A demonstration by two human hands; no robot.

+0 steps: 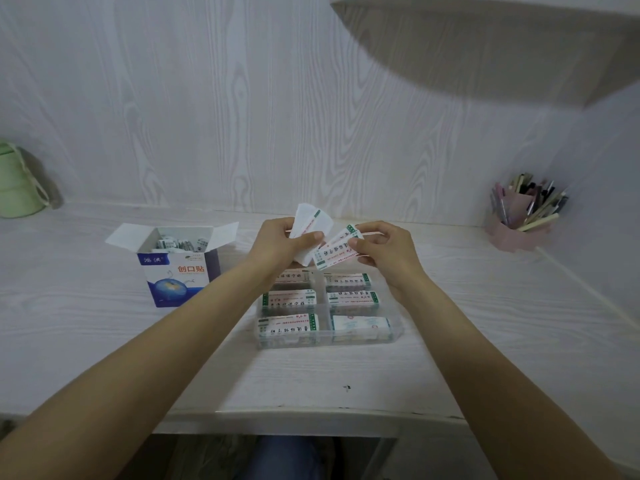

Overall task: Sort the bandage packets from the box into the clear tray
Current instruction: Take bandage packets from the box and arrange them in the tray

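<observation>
My right hand [382,251] pinches one bandage packet [337,250] between thumb and fingertips, its grip clamped on the packet's right end, the printed face turned up toward me and the packet tilted, left end lower. My left hand [282,241] grips a small fan of packets [308,220], thumb pressed across their fronts, the white ends sticking up above my fingers. The single packet's lower left end lies just beside, perhaps touching, the bottom of that fan; I cannot tell which.

Both hands hang above the far end of the clear tray [394,332], which sits on the bench [86,341] in front of me. The tray is split into two columns of compartments, and each one I can see holds a stack of packets lying flat; my forearms hide part of the far row.

Left of the tray stands the open box [180,271], blue and white, flaps spread, with more packets showing inside it. At the bench's far left edge is a green container [17,181], and well off to the right a pink holder [512,233] full of pens.
</observation>
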